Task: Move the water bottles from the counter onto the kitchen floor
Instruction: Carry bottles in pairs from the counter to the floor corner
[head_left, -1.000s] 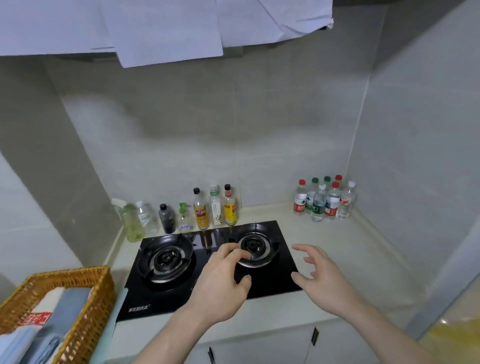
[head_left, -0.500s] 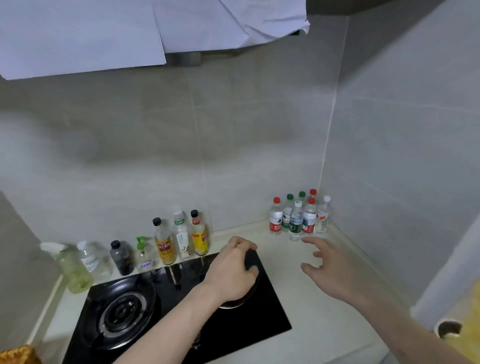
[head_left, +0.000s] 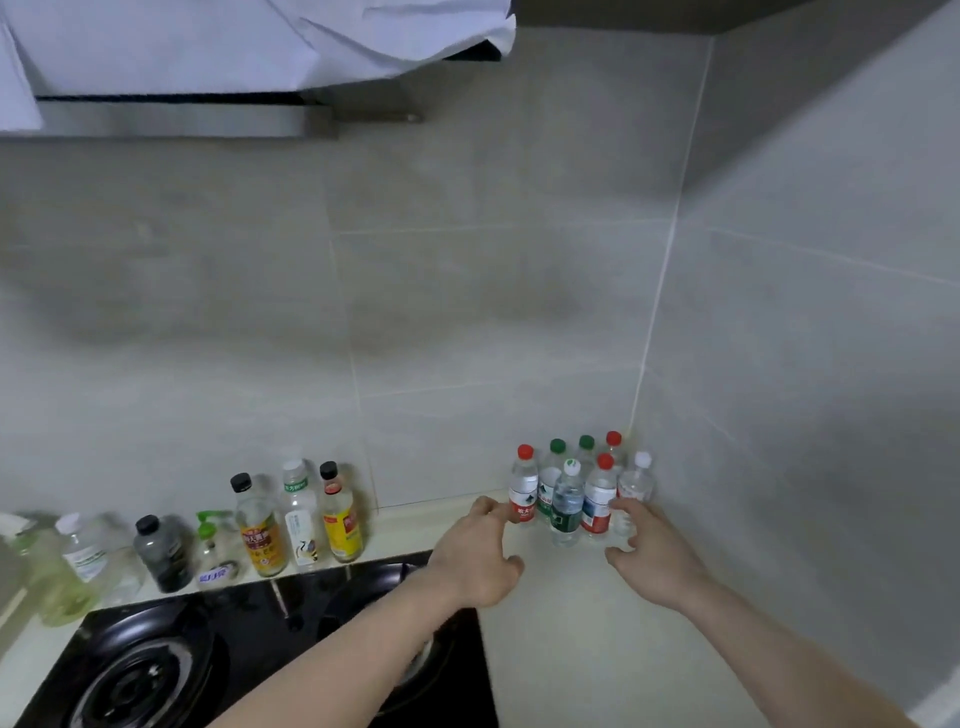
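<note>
Several small water bottles (head_left: 567, 499) with red, green and white caps stand clustered in the back right corner of the pale counter (head_left: 582, 639). My left hand (head_left: 480, 553) reaches from the left, its fingertips touching or nearly touching the red-labelled bottle (head_left: 523, 491) at the cluster's left edge. On the other side my right hand (head_left: 652, 553) has its fingers spread against the bottles at the right front. Neither hand has closed around a bottle. The kitchen floor is out of view.
A black two-burner gas hob (head_left: 234, 660) lies under my left forearm. Along the back wall stands a row of sauce, oil and cleaner bottles (head_left: 260, 525). A range hood covered with white paper (head_left: 249, 47) hangs above. Tiled walls close the corner on the right.
Both hands have moved forward and right from over the hob to the bottle cluster. The view has turned right and come closer; the wicker basket has left the frame.
</note>
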